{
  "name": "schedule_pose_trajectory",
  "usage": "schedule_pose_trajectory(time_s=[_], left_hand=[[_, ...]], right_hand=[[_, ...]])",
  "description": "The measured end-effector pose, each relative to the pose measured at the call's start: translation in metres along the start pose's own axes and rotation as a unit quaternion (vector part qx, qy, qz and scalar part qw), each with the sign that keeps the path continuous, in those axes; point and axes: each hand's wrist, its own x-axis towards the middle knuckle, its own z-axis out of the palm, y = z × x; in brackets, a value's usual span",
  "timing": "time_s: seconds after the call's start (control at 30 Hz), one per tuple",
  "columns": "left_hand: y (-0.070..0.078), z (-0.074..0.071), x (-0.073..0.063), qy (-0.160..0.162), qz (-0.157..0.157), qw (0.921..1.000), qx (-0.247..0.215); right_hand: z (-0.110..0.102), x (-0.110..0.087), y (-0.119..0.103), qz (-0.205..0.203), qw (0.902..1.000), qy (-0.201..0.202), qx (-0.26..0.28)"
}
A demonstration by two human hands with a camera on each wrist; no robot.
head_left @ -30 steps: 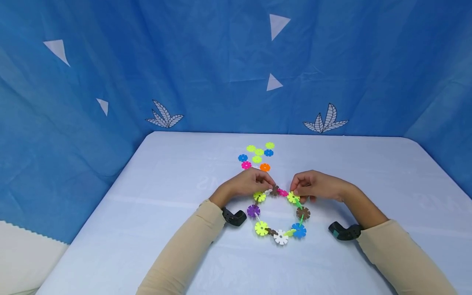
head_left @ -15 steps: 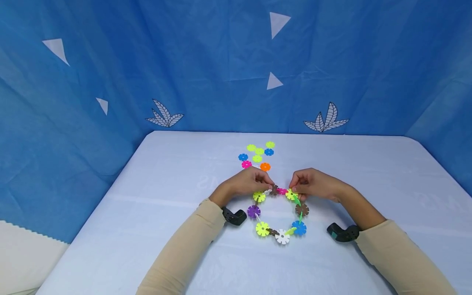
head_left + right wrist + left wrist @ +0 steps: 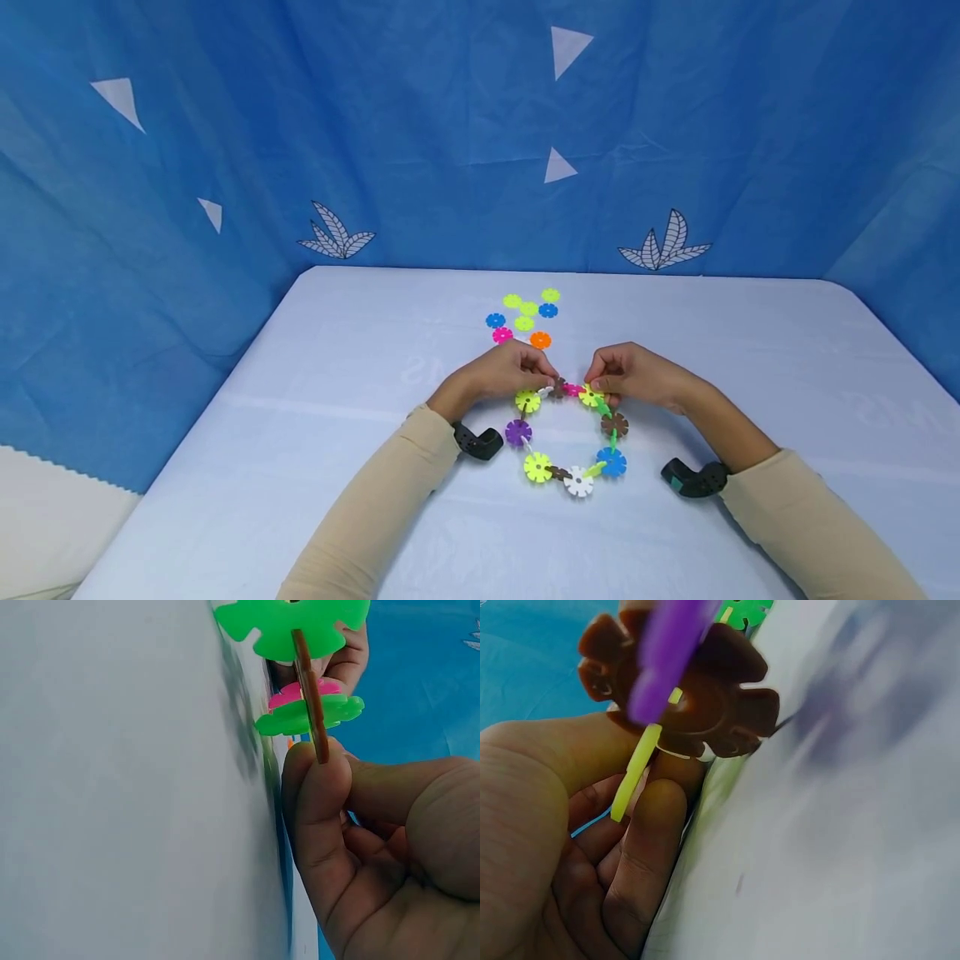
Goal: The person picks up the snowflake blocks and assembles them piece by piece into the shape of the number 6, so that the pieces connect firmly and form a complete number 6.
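A ring of slotted plastic snowflake discs, joined edge to edge, lies between both hands in the head view. At its far side my left hand (image 3: 513,371) pinches a brown disc (image 3: 558,388). The right hand (image 3: 636,375) grips a yellow-green disc (image 3: 590,396), with a pink disc (image 3: 573,390) linking the two. Purple (image 3: 518,432), white (image 3: 578,482) and blue (image 3: 611,462) discs sit around the rest of the loop. In the left wrist view a brown disc (image 3: 742,712) partly covers the fingers. A green disc (image 3: 307,630) fills the top of the right wrist view.
Several loose discs lie farther back on the white-covered table (image 3: 360,333), among them an orange disc (image 3: 540,340), a pink disc (image 3: 502,335) and a blue disc (image 3: 548,311). Behind the table hangs a blue curtain (image 3: 450,125). Black wrist devices (image 3: 480,443) sit beside both sleeves.
My right hand has shifted slightly left with the yellow-green disc, toward the left hand. The ring's near side has moved a little to the right. The left hand stays nearly still.
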Motion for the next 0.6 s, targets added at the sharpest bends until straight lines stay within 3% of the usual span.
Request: schedule_pose_trajectory(time_s=[0.37, 0.6], left_hand=[[0.0, -0.0068, -0.0056, -0.023, -0.021, 0.9989, 0.034], [0.0014, -0.0088, -0.0034, -0.037, -0.01, 0.9984, 0.041]], right_hand=[[0.0029, 0.0076, 0.0033, -0.035, 0.9991, -0.023, -0.003], [-0.0062, 0.0062, 0.0002, -0.01, 0.9996, -0.026, -0.008]])
